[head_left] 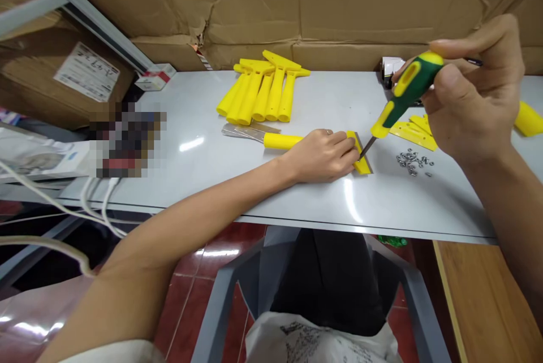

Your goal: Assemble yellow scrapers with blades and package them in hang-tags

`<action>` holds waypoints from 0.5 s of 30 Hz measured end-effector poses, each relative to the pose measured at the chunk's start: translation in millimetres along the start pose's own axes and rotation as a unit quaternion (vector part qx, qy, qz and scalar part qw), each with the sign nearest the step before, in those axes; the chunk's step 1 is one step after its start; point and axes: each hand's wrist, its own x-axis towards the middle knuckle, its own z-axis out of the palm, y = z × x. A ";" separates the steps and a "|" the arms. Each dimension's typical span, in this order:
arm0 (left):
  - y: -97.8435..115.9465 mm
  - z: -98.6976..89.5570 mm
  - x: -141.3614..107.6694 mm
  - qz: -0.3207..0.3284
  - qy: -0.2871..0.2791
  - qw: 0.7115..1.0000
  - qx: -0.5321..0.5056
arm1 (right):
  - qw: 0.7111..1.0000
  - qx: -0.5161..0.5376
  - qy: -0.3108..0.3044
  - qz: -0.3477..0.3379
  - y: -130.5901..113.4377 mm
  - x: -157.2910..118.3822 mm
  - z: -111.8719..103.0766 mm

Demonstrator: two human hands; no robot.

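Note:
My left hand (pixel 324 156) presses down on a yellow scraper (pixel 283 141) lying on the table, its fingers wrapped over the neck by the wide head. A metal blade edge shows along that head. In my right hand (pixel 475 86) is a green and yellow screwdriver (pixel 409 91), gripped by the end of its handle and tilted. Its tip meets the scraper head close to my left fingertips. Right of the head lies a loose heap of small metal screws or nuts (pixel 412 162). Behind them are flat yellow plates (pixel 413 132), partly hidden by my right hand.
Several yellow scraper handles (pixel 258 91) are piled at the back. Thin metal blades (pixel 244 132) lie in front of them. A small red and white box (pixel 156 77) stands at the back left. White cables (pixel 97 204) hang over the left edge. Cardboard (pixel 339 7) walls the rear.

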 end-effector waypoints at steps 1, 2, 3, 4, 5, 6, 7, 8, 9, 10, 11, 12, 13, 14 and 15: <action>-0.1 0.0 0.1 0.001 -0.001 1.000 0.001 | 1.000 0.006 -0.004 0.005 -0.7 -1.0 0.8; -0.2 0.0 0.3 0.001 -0.001 1.000 0.002 | 1.000 0.010 -0.006 0.009 -2.3 -2.0 2.0; -0.3 0.0 0.5 0.000 -0.001 1.000 0.002 | 1.000 0.011 -0.008 0.015 -4.8 -2.8 3.3; -0.3 -0.1 0.7 -0.001 0.001 1.000 0.001 | 1.000 0.009 -0.010 0.026 -7.9 -3.1 4.4; -0.3 -0.1 1.0 -0.002 0.006 1.000 -0.001 | 0.999 0.004 -0.012 0.036 -11.3 -2.8 5.1; -0.4 -0.2 1.4 -0.002 0.012 1.000 -0.004 | 0.999 -0.002 -0.016 0.042 -14.4 -1.9 5.1; -0.4 -0.4 1.7 -0.002 0.017 1.000 -0.006 | 0.999 -0.009 -0.025 0.044 -16.8 -0.7 4.5; -0.5 -0.5 2.0 -0.002 0.022 1.000 -0.006 | 0.999 -0.018 -0.035 0.037 -18.4 0.6 3.3; -0.7 -0.7 2.3 -0.002 0.025 1.000 -0.006 | 0.998 -0.033 -0.041 0.021 -19.1 1.5 1.8; -0.9 -0.8 2.4 -0.002 0.026 1.000 -0.005 | 0.998 -0.052 -0.044 0.001 -19.0 1.9 0.5; -1.1 -0.9 2.3 -0.003 0.025 1.000 -0.003 | 0.996 -0.073 -0.044 -0.018 -18.7 1.5 -0.5; -1.3 -0.9 2.0 -0.004 0.021 1.000 -0.001 | 0.994 -0.094 -0.044 -0.029 -18.6 0.4 -0.7; -1.5 -0.8 1.5 -0.005 0.013 1.000 0.000 | 0.992 -0.113 -0.042 -0.032 -19.1 -1.3 -0.1; -1.7 -0.6 0.9 -0.005 0.005 1.000 0.000 | 0.992 -0.121 -0.036 -0.024 -20.4 -3.3 1.2; -1.8 -0.3 0.3 -0.005 -0.004 1.000 -0.001 | 0.993 -0.113 -0.034 -0.002 -22.5 -5.3 3.1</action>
